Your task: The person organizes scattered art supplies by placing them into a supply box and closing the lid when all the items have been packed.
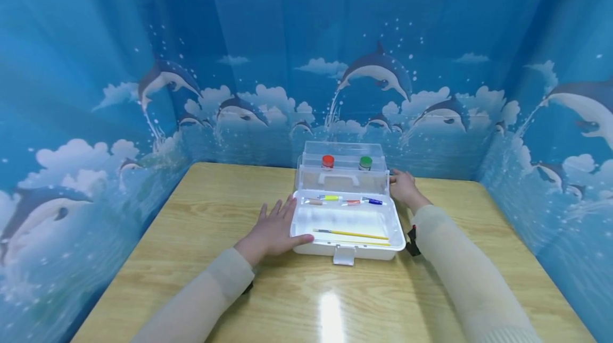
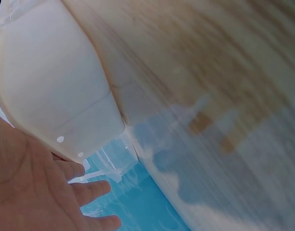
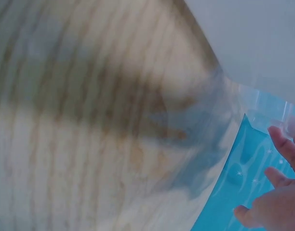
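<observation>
A white plastic storage box [image 1: 347,219] stands on the table with its clear lid [image 1: 351,180] tipped back. My left hand [image 1: 275,231] lies along the box's left side, fingers spread and straight, thumb over the front rim; in the left wrist view its fingers [image 2: 92,191] extend beside the white wall. At the right rear, my right hand [image 1: 404,189] has its fingers at the lid's edge; the right wrist view shows them spread and slightly bent. Inside lie several small tubes, including a yellow tube [image 1: 330,198] and a blue tube [image 1: 375,201], plus a yellow-handled paintbrush [image 1: 354,234].
A red-capped jar [image 1: 328,161] and a green-capped jar [image 1: 365,162] show through the clear plastic at the back. A white latch [image 1: 344,255] hangs at the box's front. Dolphin-printed blue curtains [image 1: 268,40] enclose the wooden table [image 1: 215,199] at back and sides.
</observation>
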Demonstrator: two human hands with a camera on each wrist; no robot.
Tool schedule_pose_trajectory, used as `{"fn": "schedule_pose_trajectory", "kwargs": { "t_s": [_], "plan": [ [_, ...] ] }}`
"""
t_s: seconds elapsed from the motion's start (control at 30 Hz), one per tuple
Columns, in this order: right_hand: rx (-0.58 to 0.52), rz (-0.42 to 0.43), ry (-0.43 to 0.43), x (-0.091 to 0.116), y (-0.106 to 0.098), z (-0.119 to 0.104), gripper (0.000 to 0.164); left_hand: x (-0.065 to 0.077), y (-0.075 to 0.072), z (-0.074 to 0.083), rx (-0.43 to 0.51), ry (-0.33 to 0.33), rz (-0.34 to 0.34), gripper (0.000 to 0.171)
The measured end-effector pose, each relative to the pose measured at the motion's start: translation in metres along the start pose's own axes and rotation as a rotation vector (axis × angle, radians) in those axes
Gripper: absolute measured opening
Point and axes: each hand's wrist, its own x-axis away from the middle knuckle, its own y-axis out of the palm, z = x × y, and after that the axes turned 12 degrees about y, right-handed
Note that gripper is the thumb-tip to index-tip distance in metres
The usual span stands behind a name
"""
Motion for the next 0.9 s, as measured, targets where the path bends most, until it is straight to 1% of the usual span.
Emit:
{"fn": "schedule_pose_trajectory", "kwargs": {
  "t_s": [0.2, 0.3, 0.43, 0.5, 0.57, 0.73, 0.9],
  "plan": [
    [-0.105, 0.025, 0.041, -0.002, 0.005, 0.002, 0.041, 0.0, -0.001, 0.0, -0.008, -0.006, 0.0, 0.113],
    [-0.137, 0.08, 0.015, 0.0, 0.005, 0.003, 0.038, 0.0, -0.001, 0.001, -0.009, -0.008, 0.001, 0.113],
    [-0.145, 0.176, -0.06, 0.002, 0.005, 0.003, 0.035, 0.001, -0.003, 0.002, -0.004, -0.009, -0.002, 0.114],
    [-0.153, 0.2, -0.074, 0.004, 0.005, 0.003, 0.034, 0.001, -0.004, 0.003, -0.002, -0.011, -0.003, 0.114],
    [-0.171, 0.204, -0.062, 0.004, 0.005, 0.003, 0.034, 0.001, -0.004, 0.004, 0.002, -0.014, -0.006, 0.115],
    [-0.26, 0.197, 0.01, 0.008, 0.003, 0.002, 0.038, 0.001, -0.004, 0.004, 0.006, -0.01, -0.004, 0.115],
    [-0.307, 0.222, 0.005, 0.012, -0.002, -0.002, 0.039, 0.001, -0.003, 0.005, 0.012, -0.006, 0.006, 0.113]
  ]
}}
